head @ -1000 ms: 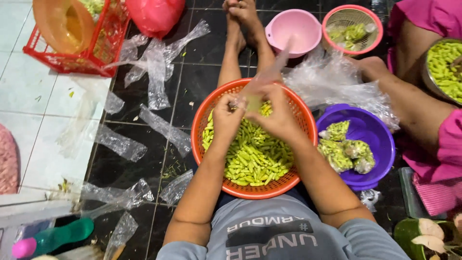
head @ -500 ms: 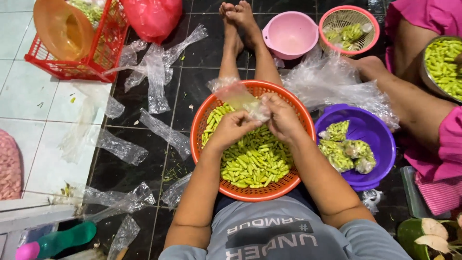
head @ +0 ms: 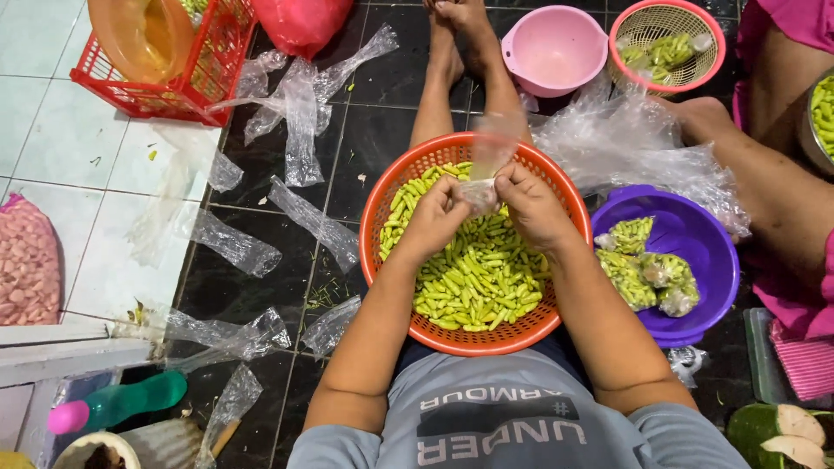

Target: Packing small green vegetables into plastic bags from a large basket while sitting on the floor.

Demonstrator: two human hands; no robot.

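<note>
Both hands, left (head: 437,215) and right (head: 532,207), have come together, pinching a small clear bag (head: 483,193). Below them sits the orange basket (head: 393,195) of green pods (head: 476,278). The bag's neck now looks twisted.

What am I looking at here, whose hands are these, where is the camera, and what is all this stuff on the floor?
There is no machine here. The camera sits on a person's head and looks down at their own two hands while they sit on a tiled floor. The left hand and right hand together pinch a small clear plastic bag above an orange basket full of cut green beans. To the right, a purple bowl holds filled bags of beans. Empty plastic bags lie scattered on the left, near a red crate. A pink bowl sits farther away, and another person's leg shows at the right edge.
</note>
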